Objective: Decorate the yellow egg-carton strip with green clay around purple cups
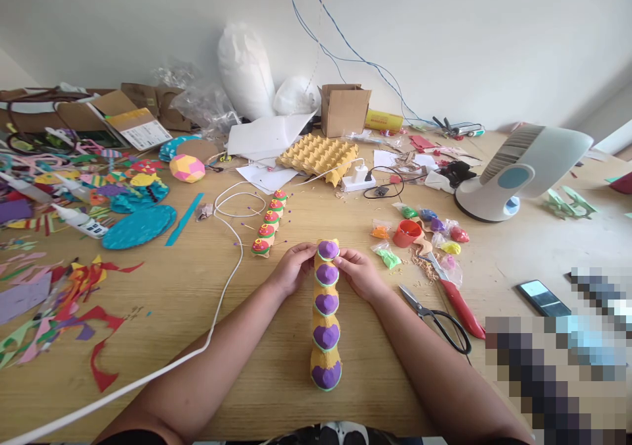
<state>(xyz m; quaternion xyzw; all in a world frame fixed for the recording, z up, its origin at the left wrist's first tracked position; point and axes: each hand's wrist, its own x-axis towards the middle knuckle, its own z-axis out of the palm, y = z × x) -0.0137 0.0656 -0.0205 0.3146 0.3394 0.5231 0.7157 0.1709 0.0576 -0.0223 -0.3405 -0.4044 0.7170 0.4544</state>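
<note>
A yellow egg-carton strip (326, 320) lies lengthwise in front of me, its bumps capped with purple and edged in pale green. At its far end, my left hand (295, 268) pinches the left side. Opposite it, my right hand (361, 272) grips the right side with thumb and fingers. Left of the far end rests a second egg-carton strip (270, 224) with red and green bumps and thin dark-tipped sticks out of its sides. Scissors (437, 316) and a red-handled knife (459, 300) are on the table beside my right forearm.
A white cable (232, 267) runs across my left forearm. Clay bags (388, 257) surround an orange cup (407, 233) at right, with a white fan (523, 168) behind. Paper scraps (89, 300) cover the left side. An egg tray (318, 155) and power strip (359, 180) stand farther back.
</note>
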